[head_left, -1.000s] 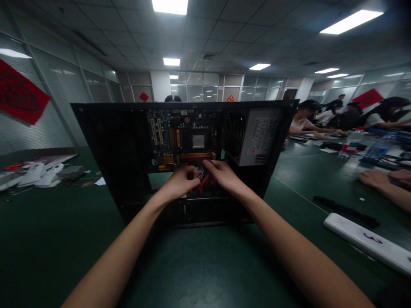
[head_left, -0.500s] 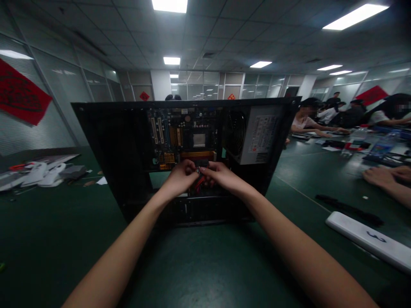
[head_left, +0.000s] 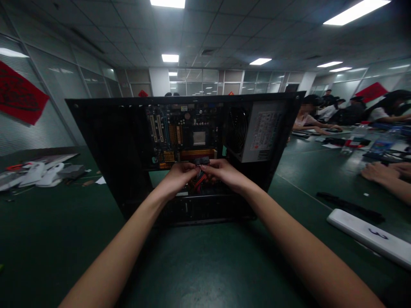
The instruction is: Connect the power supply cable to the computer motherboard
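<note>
An open black computer case [head_left: 105, 141] stands on the green table, its inside facing me. Between my fingertips is a dark power connector [head_left: 202, 161] with red and dark wires [head_left: 199, 182] hanging below it. My left hand [head_left: 181, 175] pinches it from the left, and my right hand [head_left: 223, 173] grips it from the other side. Just above them is the motherboard [head_left: 189, 124], with orange memory slots [head_left: 197, 154] along its lower edge. The grey power supply [head_left: 261, 132] sits at the upper right inside the case. My curled fingers partly hide the connector and wires.
White and grey parts [head_left: 51, 174] lie on the table [head_left: 199, 265] at left. To the right are a white bar marked 3 [head_left: 369, 237], a black strip [head_left: 349, 206], plastic bottles [head_left: 356, 137] and a co-worker's hands [head_left: 382, 173]. Other people sit farther back.
The connector has tilted up slightly and shows more between my fingers. Both hands stay in nearly the same place, and the view has shifted a little.
</note>
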A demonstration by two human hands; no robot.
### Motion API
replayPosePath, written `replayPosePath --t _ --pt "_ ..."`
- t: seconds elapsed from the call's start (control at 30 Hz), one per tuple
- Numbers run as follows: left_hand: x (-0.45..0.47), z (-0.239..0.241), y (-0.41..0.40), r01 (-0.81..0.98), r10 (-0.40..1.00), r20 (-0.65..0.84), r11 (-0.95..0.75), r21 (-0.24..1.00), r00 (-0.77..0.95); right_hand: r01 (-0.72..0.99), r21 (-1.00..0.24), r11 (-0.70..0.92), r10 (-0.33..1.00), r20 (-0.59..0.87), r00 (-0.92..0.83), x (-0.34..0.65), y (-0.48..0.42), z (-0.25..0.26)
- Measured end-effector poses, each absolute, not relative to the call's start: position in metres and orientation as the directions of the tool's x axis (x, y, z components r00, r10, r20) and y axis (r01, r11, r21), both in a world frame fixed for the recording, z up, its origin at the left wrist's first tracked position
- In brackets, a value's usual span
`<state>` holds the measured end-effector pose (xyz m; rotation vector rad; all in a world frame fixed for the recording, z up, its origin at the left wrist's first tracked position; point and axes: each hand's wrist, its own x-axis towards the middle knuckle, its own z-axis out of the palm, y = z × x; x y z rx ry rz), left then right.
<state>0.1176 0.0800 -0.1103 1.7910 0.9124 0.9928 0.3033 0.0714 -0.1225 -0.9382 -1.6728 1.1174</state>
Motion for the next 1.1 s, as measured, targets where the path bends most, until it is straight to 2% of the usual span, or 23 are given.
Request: replayPosePath --t 0.6,0.77,1.1 --pt "0.118 -0.109 0.077 0.113 0.847 0.223 -0.313 0.943 0.483 0.126 -0.931 0.341 0.896 0.282 -0.344 0.303 0.071 -0.122" --pt "0.119 -0.110 0.075 0.046 0.840 0.149 -0.202 0.978 0.521 0.090 -0.949 0.301 0.884 0.243 -0.399 0.305 0.068 -0.118" --pt "0.114 -0.109 0.078 -0.049 0.820 0.059 -0.038 0.998 0.569 0.107 -0.928 0.356 0.854 0.277 -0.440 0.310 0.071 -0.113"
